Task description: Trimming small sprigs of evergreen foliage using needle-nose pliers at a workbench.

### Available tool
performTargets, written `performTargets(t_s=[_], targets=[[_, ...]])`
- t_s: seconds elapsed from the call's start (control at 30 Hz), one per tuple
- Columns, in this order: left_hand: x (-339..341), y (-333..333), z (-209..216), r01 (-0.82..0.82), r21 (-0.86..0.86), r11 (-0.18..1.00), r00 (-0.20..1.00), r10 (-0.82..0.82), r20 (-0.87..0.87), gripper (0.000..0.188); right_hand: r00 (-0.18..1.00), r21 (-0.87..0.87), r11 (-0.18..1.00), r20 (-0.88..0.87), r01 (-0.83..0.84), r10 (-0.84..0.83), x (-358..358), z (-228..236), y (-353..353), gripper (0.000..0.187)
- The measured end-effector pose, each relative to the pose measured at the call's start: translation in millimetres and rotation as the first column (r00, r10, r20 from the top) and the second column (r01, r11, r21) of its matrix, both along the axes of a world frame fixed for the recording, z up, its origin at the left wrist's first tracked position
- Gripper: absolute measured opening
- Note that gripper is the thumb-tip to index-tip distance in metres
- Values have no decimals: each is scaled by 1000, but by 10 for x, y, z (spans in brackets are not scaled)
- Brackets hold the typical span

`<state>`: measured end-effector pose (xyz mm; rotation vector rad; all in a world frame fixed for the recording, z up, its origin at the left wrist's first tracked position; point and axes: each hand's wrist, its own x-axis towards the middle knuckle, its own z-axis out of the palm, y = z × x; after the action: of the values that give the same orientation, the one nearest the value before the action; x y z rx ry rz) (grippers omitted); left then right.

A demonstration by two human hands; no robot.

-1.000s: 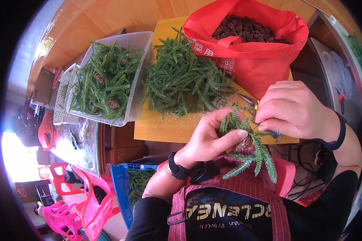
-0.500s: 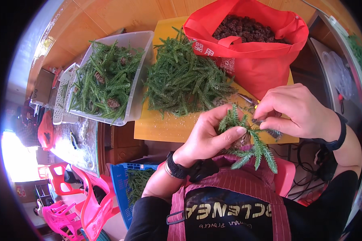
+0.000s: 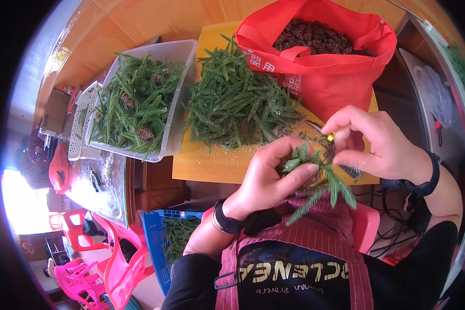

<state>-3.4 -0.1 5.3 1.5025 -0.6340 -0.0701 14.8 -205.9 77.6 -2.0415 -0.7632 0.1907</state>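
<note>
My left hand [image 3: 271,178] is closed, its thumb and fingers pinching a green artificial pine sprig [image 3: 333,187] whose needled tips hang down over my apron. Close by on the right, my right hand [image 3: 382,142] has its fingers bent and its thumb tip at the sprig's upper end. Dark, thin stems [image 3: 327,150] show beside those fingertips; what exactly they grip is too small to make out. Beyond the hands, a tool with a metal tip [image 3: 313,125] and some yellow on it lies on the yellow table [image 3: 212,168], partly hidden by my right hand.
A heap of green sprigs [image 3: 237,103] covers the table's middle. On its left stands a clear plastic bin [image 3: 180,111] of sprigs and several pine cones. A red bag [image 3: 330,90] full of pine cones is behind. A blue crate [image 3: 155,253] and pink chairs [image 3: 119,258] stand lower left.
My right hand has shifted slightly, its index finger lifting and spreading from the thumb. The sprig has turned a little in my left hand, its tips swinging.
</note>
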Motion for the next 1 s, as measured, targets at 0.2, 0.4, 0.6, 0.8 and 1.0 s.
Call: performTargets(t_s=[0.2,0.4,0.6,0.8,1.0], targets=[[1,45,19,209,-237,949,845,-298,-444,17,967,-21,989,207,-146,147,23,-13,-34,13],[10,-38,-3,-47,13,999,997,46,55,17,902,-155,984,404,-93,149,19,2,-11,8],[7,-74,-62,-222,102,970,940,185,287,16,973,-206,973,226,102,-54,-58,-31,19,8],[-12,-15,-20,99,-282,954,871,-220,-438,17,998,151,988,-39,-40,47,-27,-155,-12,11],[-16,-16,-56,147,-347,926,805,-316,-502,23,922,431,902,-352,6,162,-11,-324,11,14]])
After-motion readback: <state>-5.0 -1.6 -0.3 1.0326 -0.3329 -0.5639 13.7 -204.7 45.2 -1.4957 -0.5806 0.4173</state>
